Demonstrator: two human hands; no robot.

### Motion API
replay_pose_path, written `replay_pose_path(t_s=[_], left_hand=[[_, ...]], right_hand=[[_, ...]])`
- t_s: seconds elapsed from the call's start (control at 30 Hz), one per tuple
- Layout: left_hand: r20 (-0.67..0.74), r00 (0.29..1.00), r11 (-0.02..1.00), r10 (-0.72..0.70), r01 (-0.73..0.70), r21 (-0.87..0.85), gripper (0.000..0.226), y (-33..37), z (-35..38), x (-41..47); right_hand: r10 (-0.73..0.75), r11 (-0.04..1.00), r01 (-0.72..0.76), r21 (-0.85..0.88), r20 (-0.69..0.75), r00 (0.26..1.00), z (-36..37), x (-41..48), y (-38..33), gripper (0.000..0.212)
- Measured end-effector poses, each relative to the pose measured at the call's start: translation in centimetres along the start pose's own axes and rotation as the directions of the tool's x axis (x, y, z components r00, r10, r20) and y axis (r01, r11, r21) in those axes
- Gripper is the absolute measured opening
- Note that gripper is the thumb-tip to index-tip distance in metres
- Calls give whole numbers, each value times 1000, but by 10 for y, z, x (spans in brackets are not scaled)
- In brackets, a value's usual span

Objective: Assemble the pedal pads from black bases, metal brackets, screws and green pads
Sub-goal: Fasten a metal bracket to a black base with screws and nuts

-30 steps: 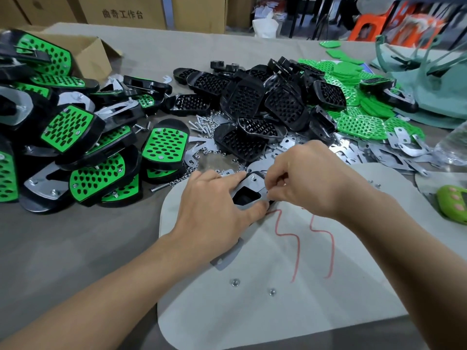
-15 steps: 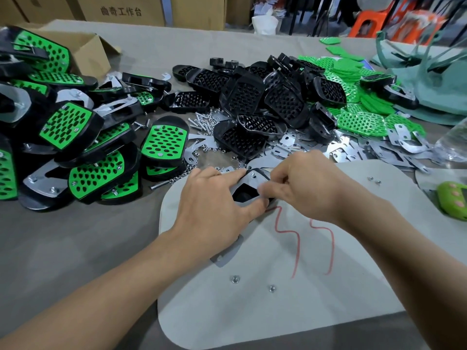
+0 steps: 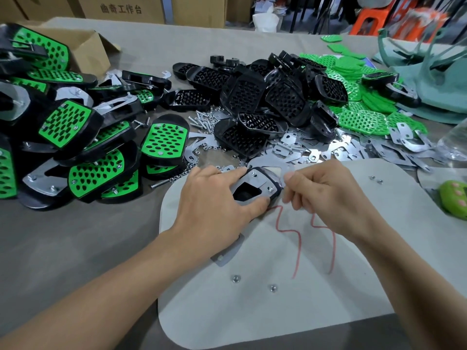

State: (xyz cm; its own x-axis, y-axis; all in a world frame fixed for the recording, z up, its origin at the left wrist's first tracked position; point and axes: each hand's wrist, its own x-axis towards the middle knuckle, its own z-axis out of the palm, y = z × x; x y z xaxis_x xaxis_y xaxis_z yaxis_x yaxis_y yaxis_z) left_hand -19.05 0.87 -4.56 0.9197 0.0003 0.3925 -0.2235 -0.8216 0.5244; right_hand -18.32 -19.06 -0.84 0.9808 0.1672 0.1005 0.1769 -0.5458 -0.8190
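Bracket (image 3: 252,184), metal, two screw heads showing, lies on a black base (image 3: 245,194) at the far edge of the mat (image 3: 278,324) on the bench (image 3: 63,248); the left grip (image 3: 214,200) (a bare hand) clasps both, thumb near side, forefinger far; the right grip (image 3: 328,195), fingers curled, is just beside the base, whether holding anything I cannot tell; red scribble (image 3: 299,248) marks the mat; a carton (image 3: 121,8) behind reads 曲奇工作台.

Your black base (image 3: 243,193) lies underside up, a metal bracket (image 3: 260,181) on it with two screw ends (image 3: 270,189) showing. Beyond it lie heaped bare black bases (image 3: 252,97), loose brackets (image 3: 353,150) and screws (image 3: 202,121). Green pads (image 3: 364,120) are at right, finished pedals (image 3: 164,142) at left.
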Motion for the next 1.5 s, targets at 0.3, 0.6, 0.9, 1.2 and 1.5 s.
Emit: replay_pose_path(t_s=[0.3,0.6,0.9,1.2,1.5], left_hand=[[-4,1000,1000,-3,3,-7,80,1,-1,0],[-66,995,998,69,-69,-12,64,5,-3,-1],[76,997,1000,14,-15,12,76,1,-6,-1],[265,960,988,86,-47,-150,78,-7,-24,8],[197,975,970,101,-53,-236,122,-10,-24,8]], right_hand=[[-17,993,9,117,67,998,2,-7,2,33],[-35,990,10,141,173,984,4,-11,3,27],[-20,1000,20,-8,23,1000,21,-5,-17,32],[11,999,-15,-35,-103,995,28,21,-28,26],[302,923,-201,329,-290,908,40,5,-9,28]])
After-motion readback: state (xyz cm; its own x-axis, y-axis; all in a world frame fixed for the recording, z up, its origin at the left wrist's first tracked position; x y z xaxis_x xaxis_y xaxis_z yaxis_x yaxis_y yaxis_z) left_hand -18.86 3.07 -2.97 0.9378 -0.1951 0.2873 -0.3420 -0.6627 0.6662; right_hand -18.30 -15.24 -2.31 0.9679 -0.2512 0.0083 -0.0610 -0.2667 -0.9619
